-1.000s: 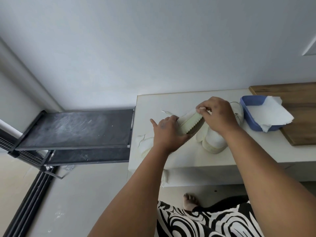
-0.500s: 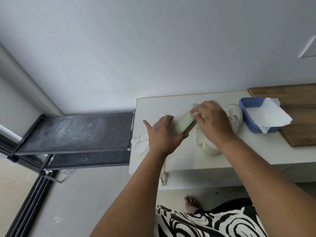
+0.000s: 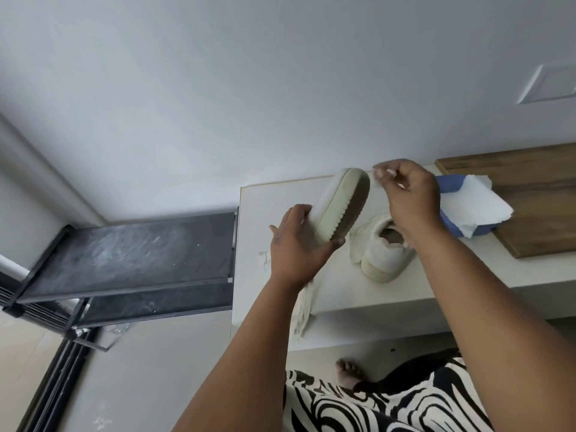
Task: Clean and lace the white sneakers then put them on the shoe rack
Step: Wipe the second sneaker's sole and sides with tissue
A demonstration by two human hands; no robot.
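Left-hand (image 3: 296,244) grip on unbranded sneaker (image 3: 339,204)

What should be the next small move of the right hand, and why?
Probably bring the right hand, which pinches a small white piece, back onto the sole of the sneaker that the left hand holds tilted up: the sole looks dirty.

Plain pale grey wall (image 3: 249,88) filling upper view, soft even light falling across it. Recessed rectangular panel (image 3: 548,84) sitting upper right. White low bench-like table (image 3: 405,294) standing against wall; brown wooden board (image 3: 536,194) lying on its right end. Pale floor (image 3: 149,369) showing below; dark track (image 3: 53,385) running along left edge.
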